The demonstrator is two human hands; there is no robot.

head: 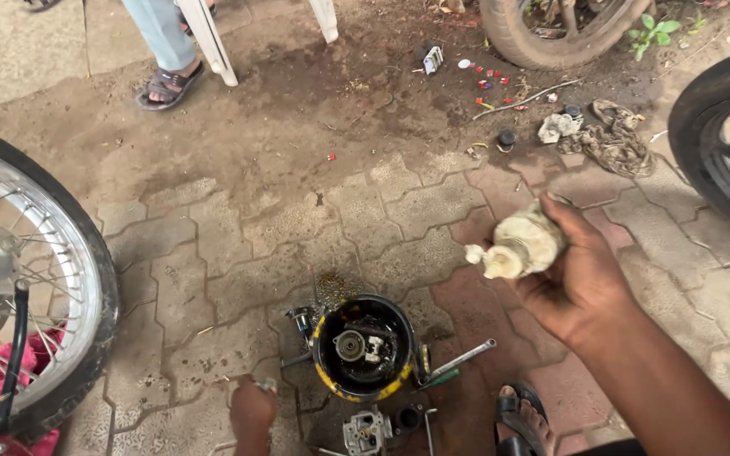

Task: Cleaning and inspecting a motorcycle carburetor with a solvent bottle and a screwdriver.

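Cream-coloured, grimy carburettor part [521, 245] sits clamped in the right hand [576, 279], raised up and to the right of one black, yellow-rimmed bowl [367, 348]. Left hand [253, 409] rests closed on the paving just left of the bowl. One spanner [460, 360] lies beside it; two motorcycle wheels flank.

A dirty, cream-coloured part [524, 245], lumpy in the body with a short round spout at its lower left end, is held up in the air, tilted with the spout pointing down to the left. Below it on the paving stands a round black bowl with a chipped yellow rim [365, 346], open side up, with small metal pieces lying inside.
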